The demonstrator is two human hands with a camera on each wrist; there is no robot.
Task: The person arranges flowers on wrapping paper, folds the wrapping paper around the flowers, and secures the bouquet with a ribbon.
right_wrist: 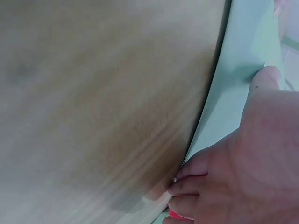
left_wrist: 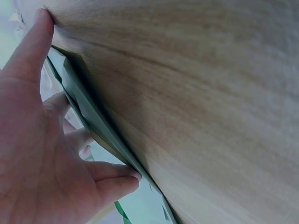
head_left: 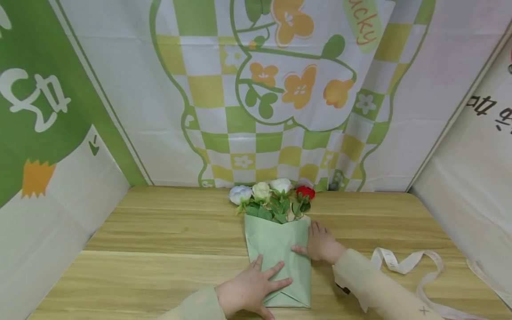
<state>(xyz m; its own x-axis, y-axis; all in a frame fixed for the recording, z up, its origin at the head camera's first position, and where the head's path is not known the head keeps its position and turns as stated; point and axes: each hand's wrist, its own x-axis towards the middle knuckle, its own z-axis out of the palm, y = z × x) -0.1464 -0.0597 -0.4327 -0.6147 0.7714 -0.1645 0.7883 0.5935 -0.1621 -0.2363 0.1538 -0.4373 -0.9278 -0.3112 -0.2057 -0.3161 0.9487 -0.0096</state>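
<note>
A bouquet wrapped in pale green paper (head_left: 278, 249) lies on the wooden table. Out of its top come artificial roses: a pale blue one (head_left: 240, 194), a cream one (head_left: 262, 192), a white one (head_left: 281, 185) and a red one (head_left: 306, 192), with green leaves. My left hand (head_left: 256, 286) rests on the lower left of the wrapper, fingers spread and straight; in the left wrist view its fingertips reach the paper and table. Along the upper right edge lies my right hand (head_left: 320, 244), its thumb on the paper and its other fingers beside the edge.
A white ribbon (head_left: 430, 278) curls loosely on the table at the right, partly behind the right sleeve (head_left: 380, 284). Behind the table (head_left: 160, 231) hangs a checked, flower-printed cloth (head_left: 272, 133). Printed fabric walls stand at both sides.
</note>
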